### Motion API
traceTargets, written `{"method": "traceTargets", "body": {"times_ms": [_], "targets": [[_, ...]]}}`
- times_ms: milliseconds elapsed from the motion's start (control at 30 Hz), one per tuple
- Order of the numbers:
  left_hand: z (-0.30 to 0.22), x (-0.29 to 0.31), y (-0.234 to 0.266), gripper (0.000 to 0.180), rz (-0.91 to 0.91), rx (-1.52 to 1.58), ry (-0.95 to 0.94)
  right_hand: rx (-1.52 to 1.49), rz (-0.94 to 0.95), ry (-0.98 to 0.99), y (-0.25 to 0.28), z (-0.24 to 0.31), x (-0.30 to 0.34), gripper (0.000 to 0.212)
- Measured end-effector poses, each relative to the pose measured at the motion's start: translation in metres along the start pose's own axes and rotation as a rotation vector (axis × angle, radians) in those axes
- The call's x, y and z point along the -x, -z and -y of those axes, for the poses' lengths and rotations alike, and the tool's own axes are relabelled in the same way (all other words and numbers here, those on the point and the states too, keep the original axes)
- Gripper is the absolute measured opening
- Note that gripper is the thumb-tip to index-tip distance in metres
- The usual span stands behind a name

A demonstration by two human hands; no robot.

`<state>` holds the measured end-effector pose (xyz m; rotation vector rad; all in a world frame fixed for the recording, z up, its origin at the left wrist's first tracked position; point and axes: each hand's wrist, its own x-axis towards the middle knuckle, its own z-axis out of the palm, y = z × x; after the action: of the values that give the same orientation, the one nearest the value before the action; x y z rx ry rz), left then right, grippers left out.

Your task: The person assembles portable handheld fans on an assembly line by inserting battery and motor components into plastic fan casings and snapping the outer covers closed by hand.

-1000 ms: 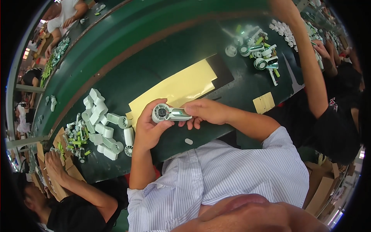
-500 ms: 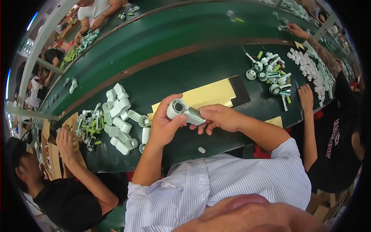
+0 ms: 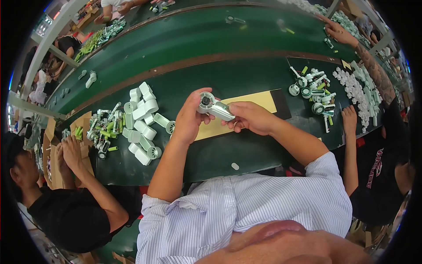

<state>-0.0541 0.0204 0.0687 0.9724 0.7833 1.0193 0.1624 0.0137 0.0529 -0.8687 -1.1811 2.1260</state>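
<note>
Between both hands is a pale green handheld fan [image 3: 221, 111], its round head to the left and its handle slanting down to the right. Wrapped about the round head are the fingers of my left hand [image 3: 190, 118]. My right hand [image 3: 252, 117] pinches the handle end, thumb on top and fingers curled beneath. A dark hub shows in the open round head. Under the hands lies a yellow sheet [image 3: 259, 102] on a dark board. A small pale oval piece [image 3: 235, 166] rests near the table's front edge.
Left of my arm is a pile of pale fan shells [image 3: 143, 114], beside fan innards with green batteries [image 3: 105, 127]. More fan assemblies [image 3: 314, 90] and white parts [image 3: 354, 92] lie to the right. A green conveyor belt [image 3: 184, 44] runs behind. Co-workers' arms [image 3: 350, 147] flank me.
The fan stays in both hands, turned slightly so its handle shows a shinier face. My view has shifted a little. On the belt, parts have moved, and a co-worker's arm at far right reaches farther.
</note>
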Motion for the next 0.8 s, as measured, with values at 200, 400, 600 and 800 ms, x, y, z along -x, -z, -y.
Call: {"method": "traceTargets", "body": {"times_ms": [200,400,600,800], "targets": [[0.007,-0.012,0.0,0.04,-0.052,-0.014,-0.193,-0.052,-0.002,0.08,-0.002,0.013,-0.009,0.04],[-0.003,-0.02,0.003,0.042,-0.247,-0.052,-0.239,0.027,-0.048,0.114,-0.008,0.027,-0.036,0.04],[-0.003,-0.018,0.011,0.071,-0.055,0.209,-0.071,-0.327,-0.096,0.21,0.03,0.051,-0.04,0.047],[0.014,0.007,0.011,0.046,0.097,-0.448,-0.084,-0.268,-0.376,0.36,0.078,0.075,-0.054,0.041]]}}
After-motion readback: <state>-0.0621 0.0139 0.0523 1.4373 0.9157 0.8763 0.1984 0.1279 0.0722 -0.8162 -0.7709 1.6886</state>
